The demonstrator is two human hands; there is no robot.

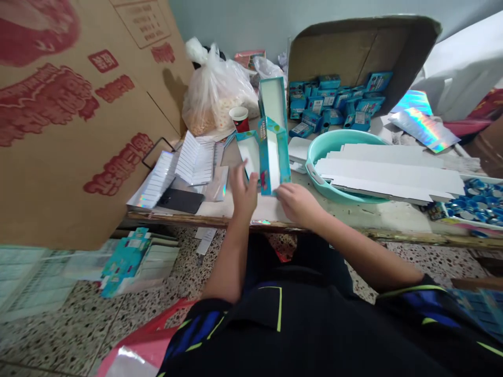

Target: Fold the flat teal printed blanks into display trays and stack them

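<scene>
Head view: teal printed carton [274, 157] stands open and tilted on the wooden workbench [353, 212], white interior showing. Right hand [298, 205] lies against its lower edge, fingers curled; grip cannot be confirmed. Left hand [242, 191] is open, fingers spread, just beside a second open teal carton [248, 157]. Black smartphone [181, 200] lies left of the hands. Teal plastic basin [314, 162] holds long white card strips [385, 175]; small teal boxes [334, 99] lie heaped behind it against a cardboard flap [353, 52].
</scene>
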